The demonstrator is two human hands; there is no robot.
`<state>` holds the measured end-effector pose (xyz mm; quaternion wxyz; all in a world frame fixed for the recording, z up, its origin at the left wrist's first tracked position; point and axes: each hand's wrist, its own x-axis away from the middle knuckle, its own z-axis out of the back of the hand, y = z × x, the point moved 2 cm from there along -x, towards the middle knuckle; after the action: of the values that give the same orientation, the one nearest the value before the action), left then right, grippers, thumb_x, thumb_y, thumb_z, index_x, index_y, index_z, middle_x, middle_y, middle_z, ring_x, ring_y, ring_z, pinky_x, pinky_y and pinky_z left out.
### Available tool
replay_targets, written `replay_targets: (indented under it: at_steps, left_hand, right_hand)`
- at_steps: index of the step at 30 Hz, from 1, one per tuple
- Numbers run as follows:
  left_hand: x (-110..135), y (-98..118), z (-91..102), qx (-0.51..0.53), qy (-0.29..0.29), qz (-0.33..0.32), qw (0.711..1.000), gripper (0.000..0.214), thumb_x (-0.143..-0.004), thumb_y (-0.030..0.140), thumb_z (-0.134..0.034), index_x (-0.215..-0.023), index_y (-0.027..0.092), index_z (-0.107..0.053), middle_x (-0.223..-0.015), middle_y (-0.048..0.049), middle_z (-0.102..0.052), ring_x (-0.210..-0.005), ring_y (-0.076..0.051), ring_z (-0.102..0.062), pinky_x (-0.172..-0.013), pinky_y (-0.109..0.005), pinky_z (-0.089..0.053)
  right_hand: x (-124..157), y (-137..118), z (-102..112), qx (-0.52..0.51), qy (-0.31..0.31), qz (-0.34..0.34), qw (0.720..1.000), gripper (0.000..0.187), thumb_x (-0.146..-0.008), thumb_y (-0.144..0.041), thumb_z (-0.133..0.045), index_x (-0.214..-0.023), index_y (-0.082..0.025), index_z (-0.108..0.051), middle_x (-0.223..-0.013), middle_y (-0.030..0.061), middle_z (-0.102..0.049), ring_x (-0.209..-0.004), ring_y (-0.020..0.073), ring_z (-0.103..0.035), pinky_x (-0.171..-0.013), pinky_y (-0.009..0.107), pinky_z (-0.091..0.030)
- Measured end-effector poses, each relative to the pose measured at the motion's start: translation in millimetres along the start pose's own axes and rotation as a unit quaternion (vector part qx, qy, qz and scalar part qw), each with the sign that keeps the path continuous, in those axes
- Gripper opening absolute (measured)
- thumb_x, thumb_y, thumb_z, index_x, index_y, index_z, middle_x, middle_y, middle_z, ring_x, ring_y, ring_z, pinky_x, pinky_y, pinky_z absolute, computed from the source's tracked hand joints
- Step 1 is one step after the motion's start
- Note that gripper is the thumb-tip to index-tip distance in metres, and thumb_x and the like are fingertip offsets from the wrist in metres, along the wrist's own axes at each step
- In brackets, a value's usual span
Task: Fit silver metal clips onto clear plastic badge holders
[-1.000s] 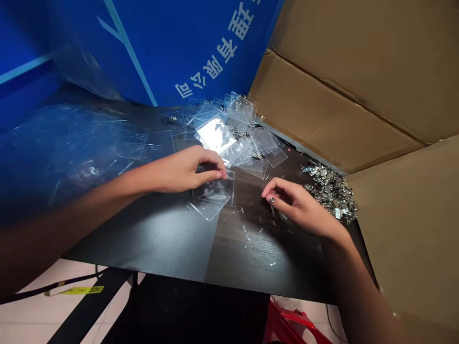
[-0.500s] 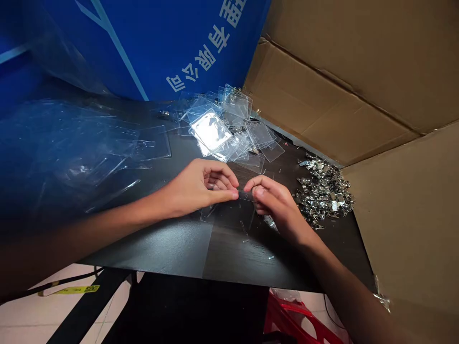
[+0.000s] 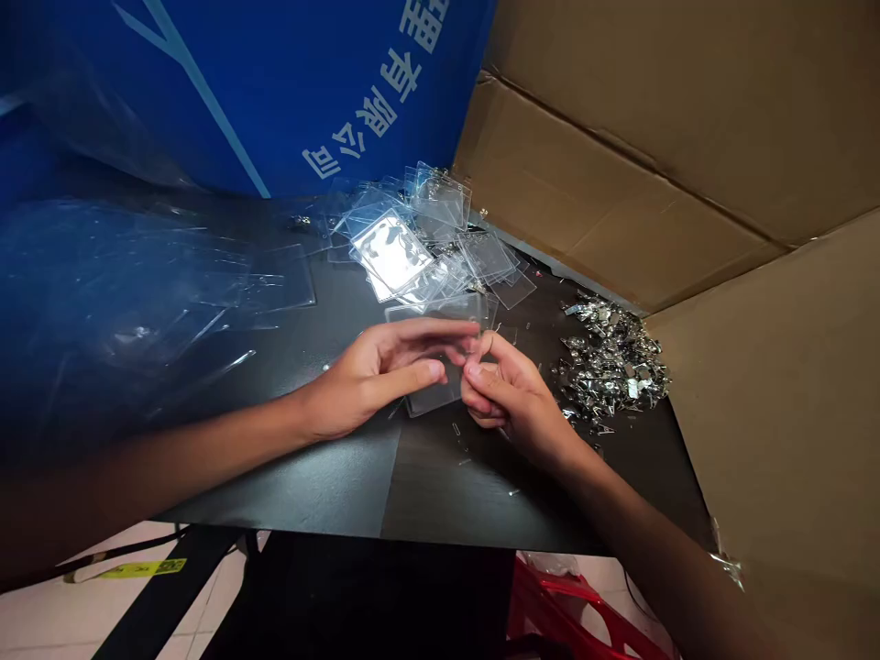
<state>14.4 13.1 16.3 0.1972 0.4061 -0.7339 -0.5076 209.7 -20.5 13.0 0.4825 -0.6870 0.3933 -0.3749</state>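
My right hand (image 3: 505, 390) is closed, thumb and forefinger pinched at the right edge of a clear plastic badge sleeve (image 3: 434, 396). My left hand (image 3: 402, 367) is open, its thumb apart from the stretched fingers, and crosses in front of the sleeve. Its fingertips meet the right hand's fingertips. The fingers hide the sleeve's middle, and whatever small part may lie in the pinch is hidden. Beyond the hands lies a heap of clear sleeves with metal clips (image 3: 391, 257). A pile of loose metal clips (image 3: 611, 362) is right of my right hand.
A large heap of clear plastic sleeves (image 3: 137, 284) covers the dark table (image 3: 330, 481) on the left. Cardboard (image 3: 605, 192) walls the right side, and a blue panel with white lettering (image 3: 275, 82) stands behind. Small clear bits are scattered near the front edge.
My left hand's thumb and fingers have come apart from their pinch and the fingers have stretched toward the right hand. More of the sleeve shows now. The view has shifted slightly.
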Motion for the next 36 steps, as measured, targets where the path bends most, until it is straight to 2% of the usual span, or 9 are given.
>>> replay_targets:
  at_steps: [4,8,13,16,19,22,25,29,36]
  left_hand:
    - [-0.5,-6.1,-2.3,0.057,0.070,0.021,0.996,0.030,-0.093,0.022,-0.086,-0.123,0.018,-0.086,-0.103,-0.0072,-0.079,-0.098,-0.017,-0.073,-0.097,-0.028,-0.057]
    - [-1.4,-7.0,-1.2,0.086,0.099,0.048,0.990,0.028,-0.090,0.014,-0.085,-0.118,0.015,-0.084,-0.101,-0.0070,-0.075,-0.097,-0.018,-0.072,-0.098,-0.032,-0.058]
    - [-1.5,-4.1,1.5,0.064,0.114,0.081,0.988,0.037,-0.082,0.005,-0.079,-0.117,0.017,-0.083,-0.099,-0.0055,-0.070,-0.097,-0.018,-0.067,-0.094,-0.031,-0.054]
    - [-1.2,-0.4,3.0,0.040,0.124,0.098,0.987,0.041,-0.076,0.006,-0.076,-0.115,0.018,-0.083,-0.099,-0.0052,-0.067,-0.097,-0.019,-0.061,-0.091,-0.031,-0.050]
    - [-0.1,1.4,3.0,0.014,0.122,0.109,0.986,0.041,-0.073,0.010,-0.074,-0.113,0.019,-0.081,-0.099,-0.0052,-0.063,-0.099,-0.021,-0.056,-0.091,-0.032,-0.046]
    - [2.0,0.2,1.8,0.018,0.117,0.111,0.987,0.044,-0.070,0.014,-0.073,-0.114,0.019,-0.077,-0.095,-0.0038,-0.059,-0.098,-0.021,-0.052,-0.089,-0.032,-0.043]
    - [4.0,-1.7,-0.3,0.019,0.110,0.116,0.987,0.046,-0.071,0.018,-0.073,-0.117,0.020,-0.072,-0.091,-0.0017,-0.054,-0.092,-0.020,-0.049,-0.085,-0.032,-0.040]
    - [4.2,-3.6,-3.8,-0.002,0.097,0.109,0.989,0.042,-0.077,0.020,-0.076,-0.118,0.021,-0.070,-0.088,0.0008,-0.052,-0.085,-0.018,-0.048,-0.081,-0.031,-0.038]
    - [2.0,-8.7,-0.7,-0.026,0.129,0.088,0.987,0.037,-0.079,0.022,-0.075,-0.115,0.018,-0.072,-0.084,0.0020,-0.056,-0.079,-0.016,-0.048,-0.077,-0.030,-0.038]
  right_hand:
    - [1.0,3.6,-2.9,0.033,0.011,-0.005,0.999,0.036,-0.101,-0.054,-0.076,-0.097,-0.026,-0.053,-0.065,-0.0117,-0.036,-0.055,0.0097,-0.019,-0.049,0.023,-0.016]
    - [-2.2,4.7,3.0,0.022,0.057,-0.008,0.998,0.033,-0.098,-0.053,-0.068,-0.091,-0.021,-0.068,-0.067,-0.0090,-0.029,-0.057,0.0111,-0.018,-0.052,0.027,-0.016]
    - [-2.0,-1.1,7.3,0.051,0.108,0.002,0.993,0.035,-0.086,-0.038,-0.062,-0.096,-0.015,-0.086,-0.074,0.0013,-0.050,-0.066,0.0154,-0.035,-0.059,0.032,-0.029]
    - [1.7,-3.1,6.8,0.064,0.135,0.008,0.989,0.042,-0.083,-0.029,-0.063,-0.114,-0.018,-0.088,-0.076,0.0002,-0.051,-0.069,0.0160,-0.040,-0.062,0.032,-0.035]
    - [5.2,-6.5,5.3,0.126,0.146,0.048,0.980,0.038,-0.089,-0.028,-0.066,-0.120,-0.022,-0.087,-0.080,0.0001,-0.056,-0.069,0.0153,-0.046,-0.063,0.031,-0.040]
    - [7.5,-11.3,2.8,0.238,0.147,0.111,0.954,0.023,-0.095,-0.029,-0.072,-0.113,-0.025,-0.087,-0.095,0.0033,-0.072,-0.079,0.0168,-0.059,-0.073,0.033,-0.051]
    - [7.8,-12.1,1.7,0.271,0.162,0.158,0.936,0.009,-0.092,-0.027,-0.080,-0.099,-0.026,-0.085,-0.099,0.0044,-0.079,-0.088,0.0198,-0.068,-0.081,0.036,-0.058]
    - [5.5,-8.1,3.5,0.258,0.152,0.169,0.939,0.011,-0.089,-0.026,-0.085,-0.101,-0.026,-0.087,-0.104,0.0059,-0.082,-0.095,0.0214,-0.074,-0.085,0.037,-0.063]
    - [5.7,-7.3,4.0,0.272,0.151,0.189,0.932,0.011,-0.095,-0.024,-0.082,-0.104,-0.028,-0.089,-0.105,0.0057,-0.083,-0.096,0.0214,-0.076,-0.086,0.038,-0.065]
